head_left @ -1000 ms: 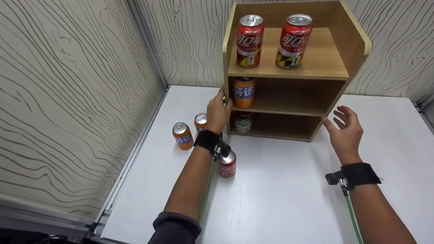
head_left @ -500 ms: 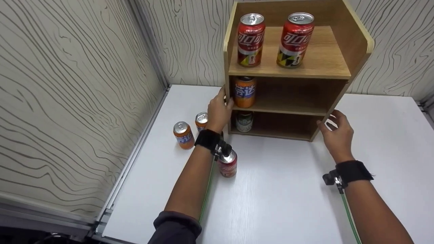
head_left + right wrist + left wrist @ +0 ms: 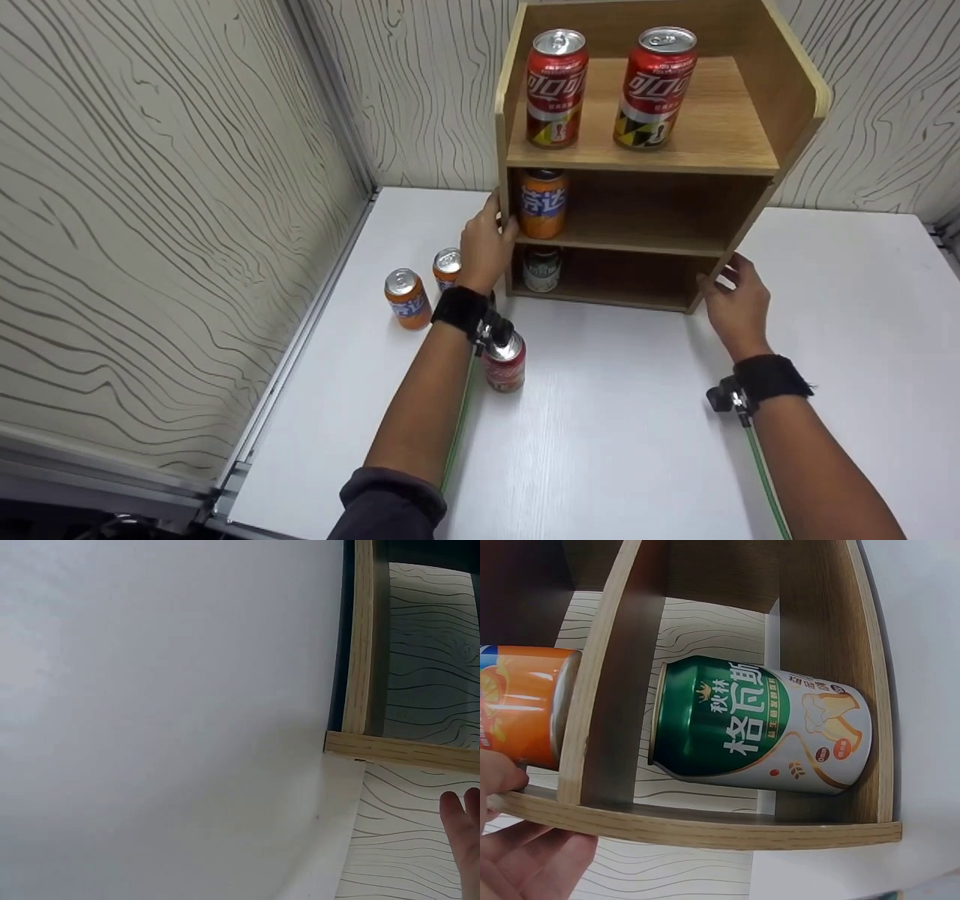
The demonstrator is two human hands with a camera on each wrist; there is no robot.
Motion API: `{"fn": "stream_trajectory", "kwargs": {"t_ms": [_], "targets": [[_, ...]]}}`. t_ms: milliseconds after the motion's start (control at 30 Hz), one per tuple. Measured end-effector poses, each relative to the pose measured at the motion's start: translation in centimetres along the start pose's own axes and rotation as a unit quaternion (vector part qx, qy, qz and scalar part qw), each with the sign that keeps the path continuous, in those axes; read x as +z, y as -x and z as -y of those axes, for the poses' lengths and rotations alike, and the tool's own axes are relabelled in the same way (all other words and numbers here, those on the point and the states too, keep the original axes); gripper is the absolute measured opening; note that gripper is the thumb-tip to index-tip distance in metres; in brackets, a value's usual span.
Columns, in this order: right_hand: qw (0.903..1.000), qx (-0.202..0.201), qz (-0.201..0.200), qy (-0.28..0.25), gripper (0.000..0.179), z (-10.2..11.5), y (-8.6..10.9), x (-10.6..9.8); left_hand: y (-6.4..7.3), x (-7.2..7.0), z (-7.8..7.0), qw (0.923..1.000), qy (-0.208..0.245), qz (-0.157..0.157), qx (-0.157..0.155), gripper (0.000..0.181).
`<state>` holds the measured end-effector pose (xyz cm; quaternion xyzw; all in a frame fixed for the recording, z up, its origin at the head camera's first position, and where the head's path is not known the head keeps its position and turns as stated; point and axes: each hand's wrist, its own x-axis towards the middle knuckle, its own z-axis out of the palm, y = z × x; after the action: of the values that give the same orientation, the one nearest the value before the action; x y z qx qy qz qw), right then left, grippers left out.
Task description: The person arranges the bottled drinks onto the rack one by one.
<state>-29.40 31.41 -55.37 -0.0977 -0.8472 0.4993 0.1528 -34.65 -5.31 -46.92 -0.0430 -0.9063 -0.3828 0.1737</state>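
A three-tier wooden shelf [image 3: 645, 247] stands on the white table between both hands. My left hand [image 3: 486, 251] grips its left side panel, thumb inside and fingers outside. Low on the right panel is my right hand [image 3: 739, 311], its thumb at the front edge and its fingers along the outer face; the right wrist view catches only some fingertips [image 3: 452, 804]. Two red cola cans, one left [image 3: 556, 94] and one right [image 3: 655, 94], stand on the top tier. An orange soda can [image 3: 543, 210] occupies the middle tier, and a green-and-white can [image 3: 727, 724] the bottom one.
Left of the shelf, two orange cans stand on the table [image 3: 322, 420]: a nearer can [image 3: 409, 304] and a farther can [image 3: 445, 264], partly behind the left arm. A red can [image 3: 505, 369] is beside the left wrist. Patterned wall panels [image 3: 187, 187] border the table.
My right hand has moved left from beside the shelf onto its right panel, and its fingers have closed in. My left hand keeps its grip. The cans hold their places on the shelf.
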Motion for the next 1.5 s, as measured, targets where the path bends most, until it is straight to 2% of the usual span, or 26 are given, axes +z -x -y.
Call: {"fn": "stream_trajectory", "kwargs": {"t_ms": [433, 667, 900, 1133, 1300, 1500], "targets": [[0.9998, 0.010, 0.016, -0.003, 0.059, -0.26, -0.43, 0.26, 0.07, -0.11, -0.33, 1.0000, 0.003, 0.000, -0.001, 0.049], [0.9996, -0.003, 0.027, -0.008, 0.059, -0.06, -0.17, 0.22, 0.11, -0.04, -0.23, 1.0000, 0.000, 0.006, -0.004, 0.052], [0.9997, -0.003, 0.025, -0.003, 0.060, 0.22, -0.05, 0.32, 0.07, 0.01, -0.15, 0.9999, 0.010, -0.001, -0.001, 0.052], [0.9997, 0.003, 0.022, 0.014, 0.055, 0.15, -0.04, 0.50, 0.08, -0.11, -0.29, 0.9997, 0.016, 0.001, -0.017, 0.051], [0.9994, 0.003, 0.019, 0.029, 0.046, 0.02, -0.12, 0.59, -0.15, -0.43, -0.64, 0.9985, 0.039, 0.012, -0.036, 0.052], [0.9991, -0.001, 0.020, 0.038, 0.043, -0.16, -0.16, 0.68, -0.27, -0.70, -0.61, 0.9978, 0.053, 0.018, -0.034, 0.052]]}}
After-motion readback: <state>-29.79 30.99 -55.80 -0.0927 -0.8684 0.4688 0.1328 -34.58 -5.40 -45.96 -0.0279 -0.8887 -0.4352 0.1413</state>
